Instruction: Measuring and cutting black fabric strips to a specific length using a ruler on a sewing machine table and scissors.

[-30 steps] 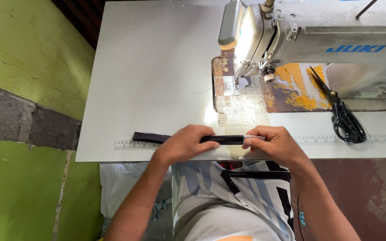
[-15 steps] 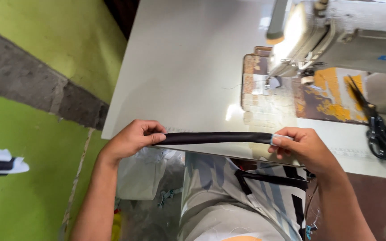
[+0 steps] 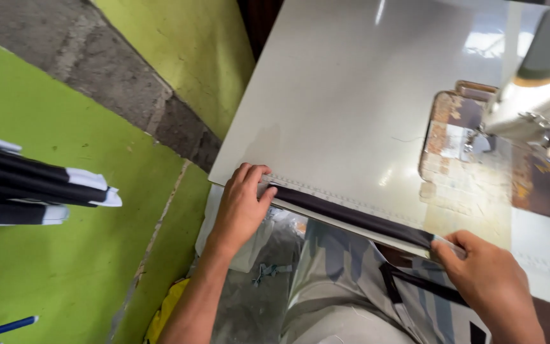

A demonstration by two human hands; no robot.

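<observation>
— Green floor (image 3: 65,255) fills the left side, painted bright, with a grey concrete band (image 3: 122,83) running diagonally across it. What sits on the right?

— White table (image 3: 364,95), smooth and glossy, catching window light near its far edge. A sewing machine (image 3: 542,89) stands at the right, cream-coloured, over a worn, rust-stained plate (image 3: 472,159) set into the tabletop.

— And the hands?

— Both are at the near edge of the table. The left hand (image 3: 240,207) presses down on one end of a long black strip (image 3: 351,216), fingers curled over it. The right hand (image 3: 491,280) pinches the other end between thumb and fingers. The strip is stretched straight between them, lying along the table's front edge beside a ruler scale (image 3: 351,197) marked there.

— Anything below the table?

— The person's lap, in a grey and white patterned garment (image 3: 351,286), with another thin black strap (image 3: 421,286) lying across it. Some pale plastic (image 3: 249,251) hangs under the left hand, and a bit of yellow cloth (image 3: 160,315) lies on the floor.

— Further left?

— A stack of black and white folded pieces (image 3: 27,191) at the frame's edge, well apart from the table, and a blue stick (image 3: 1,328) in the bottom corner.
</observation>
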